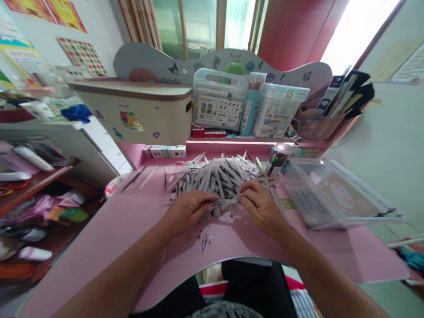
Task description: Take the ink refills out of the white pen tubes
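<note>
A big heap of thin whitish pens (212,176), with dark parts showing among them, lies on the pink desk in front of me. At the near edge of the heap, my left hand (190,211) pinches one end of a slim white pen (225,201). My right hand (260,206) has its thumb and fingers closed at the pen's other end, so it lies level between both hands. Small black pieces (204,240) are scattered on the desk nearer to me. To the right, a clear plastic box (314,221) contains a row of grey-white pens, its lid (351,194) tilted open.
Behind the heap, a shelf carries a cream lidded bin (139,115), marker cases (218,101) and a pink holder (314,123). A clear jar of pens (280,157) stands beside the heap. Two loose sticks (148,177) lie left. The desk's front edge (232,260) curves inward.
</note>
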Motion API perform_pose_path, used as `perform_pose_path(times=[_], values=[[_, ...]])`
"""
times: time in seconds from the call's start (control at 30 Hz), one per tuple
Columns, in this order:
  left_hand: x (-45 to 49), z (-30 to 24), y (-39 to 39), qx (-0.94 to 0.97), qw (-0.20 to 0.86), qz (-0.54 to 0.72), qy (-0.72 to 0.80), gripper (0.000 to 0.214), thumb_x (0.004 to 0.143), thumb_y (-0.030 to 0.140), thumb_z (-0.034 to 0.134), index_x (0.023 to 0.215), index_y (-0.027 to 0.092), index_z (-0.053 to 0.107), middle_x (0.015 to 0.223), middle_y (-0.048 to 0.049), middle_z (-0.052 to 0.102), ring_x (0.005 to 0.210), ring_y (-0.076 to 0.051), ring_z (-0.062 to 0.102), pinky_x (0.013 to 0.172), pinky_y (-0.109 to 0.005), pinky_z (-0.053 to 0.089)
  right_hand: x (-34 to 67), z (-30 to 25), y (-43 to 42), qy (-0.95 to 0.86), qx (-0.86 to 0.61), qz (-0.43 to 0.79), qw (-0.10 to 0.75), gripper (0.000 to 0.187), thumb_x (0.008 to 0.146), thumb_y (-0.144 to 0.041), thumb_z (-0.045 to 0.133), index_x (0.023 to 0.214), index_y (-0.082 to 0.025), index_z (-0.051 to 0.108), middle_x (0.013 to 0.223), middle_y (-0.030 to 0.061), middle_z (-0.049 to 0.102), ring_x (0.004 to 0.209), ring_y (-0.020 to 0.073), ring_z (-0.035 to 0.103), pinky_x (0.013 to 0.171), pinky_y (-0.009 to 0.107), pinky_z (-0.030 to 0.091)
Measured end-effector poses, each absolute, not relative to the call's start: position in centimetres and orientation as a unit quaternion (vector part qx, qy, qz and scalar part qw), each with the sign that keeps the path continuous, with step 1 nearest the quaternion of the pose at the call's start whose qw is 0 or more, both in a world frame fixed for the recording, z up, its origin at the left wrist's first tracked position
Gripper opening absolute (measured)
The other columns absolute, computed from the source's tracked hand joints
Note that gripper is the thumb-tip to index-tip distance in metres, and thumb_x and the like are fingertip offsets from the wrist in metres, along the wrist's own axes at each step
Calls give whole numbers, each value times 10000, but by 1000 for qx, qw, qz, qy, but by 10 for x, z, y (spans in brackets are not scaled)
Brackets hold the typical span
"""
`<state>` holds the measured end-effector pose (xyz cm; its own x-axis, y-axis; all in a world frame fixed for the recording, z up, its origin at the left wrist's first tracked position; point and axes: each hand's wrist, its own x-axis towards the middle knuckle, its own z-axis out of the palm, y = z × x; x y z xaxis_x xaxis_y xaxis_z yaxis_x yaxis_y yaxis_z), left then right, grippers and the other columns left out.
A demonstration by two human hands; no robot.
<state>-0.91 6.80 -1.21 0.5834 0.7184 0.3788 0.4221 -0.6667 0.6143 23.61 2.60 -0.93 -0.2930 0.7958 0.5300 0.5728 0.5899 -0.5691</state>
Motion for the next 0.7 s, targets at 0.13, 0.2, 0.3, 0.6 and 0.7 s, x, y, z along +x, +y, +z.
perform_pose_path(times=[0.13, 0.2, 0.3, 0.6, 0.7], values=[[-10, -13, 68, 860, 230, 311, 332, 265, 887, 165, 565, 1081, 235, 731, 969, -28, 782, 879, -188, 722, 820, -327, 557, 236, -9, 25, -794, -422, 142, 413, 51, 911, -176, 523, 952, -186, 553, 1015, 53, 531, 818, 146, 528, 731, 285, 419], [-11, -13, 68, 863, 222, 315, 328, 252, 894, 173, 566, 1079, 229, 729, 976, -31, 781, 889, -187, 720, 818, -322, 556, 236, -9, 25, -795, -419, 136, 416, 43, 916, -164, 507, 923, -184, 544, 1006, 55, 532, 858, 156, 534, 758, 292, 415], [-11, -13, 68, 865, 211, 321, 323, 241, 897, 173, 567, 1070, 219, 729, 975, -36, 779, 892, -187, 716, 807, -319, 555, 235, -9, 25, -794, -418, 134, 421, 52, 921, -157, 507, 894, -180, 545, 988, 54, 532, 877, 157, 540, 781, 292, 414], [-10, -14, 69, 794, 275, 386, 380, 209, 901, 216, 559, 1060, 229, 693, 999, -44, 763, 908, -206, 712, 848, -367, 550, 235, -8, 25, -779, -440, 113, 432, 90, 927, -184, 512, 976, -174, 588, 945, 47, 551, 781, 143, 537, 716, 278, 422], [-10, -15, 71, 704, 345, 475, 400, 179, 922, 261, 547, 1084, 204, 596, 968, -48, 732, 789, -177, 705, 761, -339, 556, 235, -11, 24, -828, -421, 102, 357, 147, 884, -120, 497, 913, -172, 631, 815, 29, 577, 753, 152, 551, 694, 277, 407]])
